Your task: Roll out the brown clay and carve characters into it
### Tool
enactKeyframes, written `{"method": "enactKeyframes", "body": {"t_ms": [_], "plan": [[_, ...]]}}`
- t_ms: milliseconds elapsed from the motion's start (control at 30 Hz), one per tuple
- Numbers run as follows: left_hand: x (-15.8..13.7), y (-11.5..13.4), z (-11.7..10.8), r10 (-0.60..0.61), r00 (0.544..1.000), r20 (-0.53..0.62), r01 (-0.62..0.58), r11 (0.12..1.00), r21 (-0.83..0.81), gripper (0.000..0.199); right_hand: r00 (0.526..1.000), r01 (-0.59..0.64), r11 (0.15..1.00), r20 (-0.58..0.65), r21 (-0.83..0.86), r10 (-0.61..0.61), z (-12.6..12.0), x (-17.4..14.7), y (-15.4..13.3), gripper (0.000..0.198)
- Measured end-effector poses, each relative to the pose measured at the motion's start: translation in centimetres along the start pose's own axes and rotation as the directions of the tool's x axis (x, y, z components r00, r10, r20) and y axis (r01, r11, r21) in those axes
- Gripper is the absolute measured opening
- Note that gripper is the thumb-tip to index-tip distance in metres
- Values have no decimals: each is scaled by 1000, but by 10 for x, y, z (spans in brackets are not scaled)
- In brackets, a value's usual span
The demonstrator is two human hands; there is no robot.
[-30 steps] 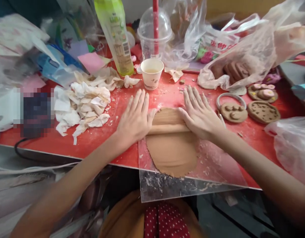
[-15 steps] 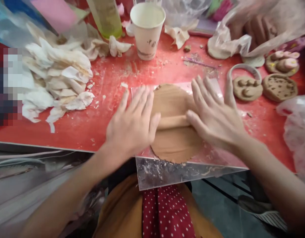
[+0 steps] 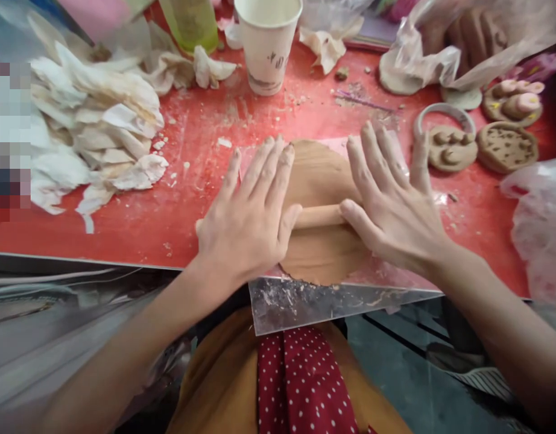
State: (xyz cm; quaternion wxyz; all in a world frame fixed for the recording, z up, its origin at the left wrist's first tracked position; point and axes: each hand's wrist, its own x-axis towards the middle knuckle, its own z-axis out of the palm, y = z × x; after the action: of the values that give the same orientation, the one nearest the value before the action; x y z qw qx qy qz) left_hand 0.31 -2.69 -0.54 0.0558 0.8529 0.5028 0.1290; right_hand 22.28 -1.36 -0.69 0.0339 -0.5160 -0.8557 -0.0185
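A flat round slab of brown clay (image 3: pixel 323 259) lies on a clear plastic sheet (image 3: pixel 305 307) at the front of the table. Across its middle runs a wooden rolling pin (image 3: pixel 321 216), its ends covered by my palms. My left hand (image 3: pixel 251 211) rests flat over the pin's left end with the fingers stretched forward. Over the right end lies my right hand (image 3: pixel 391 199), fingers spread and thumb on the pin. Neither hand wraps round it.
A paper cup (image 3: pixel 269 54) stands beyond the slab, near a green-tinted bottle (image 3: pixel 190 27). Crumpled tissues (image 3: pixel 101 126) pile up at left. On the right are a ring cutter (image 3: pixel 445 110), decorated clay discs (image 3: pixel 452 150) and a plastic bag (image 3: pixel 543 229). The sheet overhangs the red table's (image 3: pixel 178 187) front edge.
The view has tilted slightly, so the table sits higher in the picture. Against the slab, the pin has shifted a little away from me under both flat hands, and more of it shows between the thumbs.
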Motion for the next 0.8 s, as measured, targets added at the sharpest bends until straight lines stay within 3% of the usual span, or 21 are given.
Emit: {"method": "enactKeyframes", "body": {"t_ms": [133, 300, 433, 567, 700, 800], "plan": [[5, 1, -1, -106, 991, 84, 110, 993, -41, 64, 1000, -12, 1000, 20, -4, 12, -4, 1, -3, 71], [-3, 6, -3, 26, 999, 26, -25, 999, -20, 62, 999, 22, 999, 29, -26, -21, -9, -8, -8, 73], [1, 5, -2, -40, 994, 104, 39, 999, 12, 64, 994, 9, 1000, 112, 3, -9, -9, -4, -5, 74], [-10, 11, -3, 25, 998, 51, -23, 999, -48, 61, 993, 29, 999, 116, 27, -32, -12, -18, -9, 73], [-14, 13, -4, 17, 995, 98, -19, 1000, 23, 60, 983, 41, 998, 177, 47, -49, -13, -23, -7, 75], [-14, 13, -4, 36, 994, 100, -41, 998, 47, 60, 990, 74, 995, 113, 64, -81, -12, -22, -7, 73]]}}
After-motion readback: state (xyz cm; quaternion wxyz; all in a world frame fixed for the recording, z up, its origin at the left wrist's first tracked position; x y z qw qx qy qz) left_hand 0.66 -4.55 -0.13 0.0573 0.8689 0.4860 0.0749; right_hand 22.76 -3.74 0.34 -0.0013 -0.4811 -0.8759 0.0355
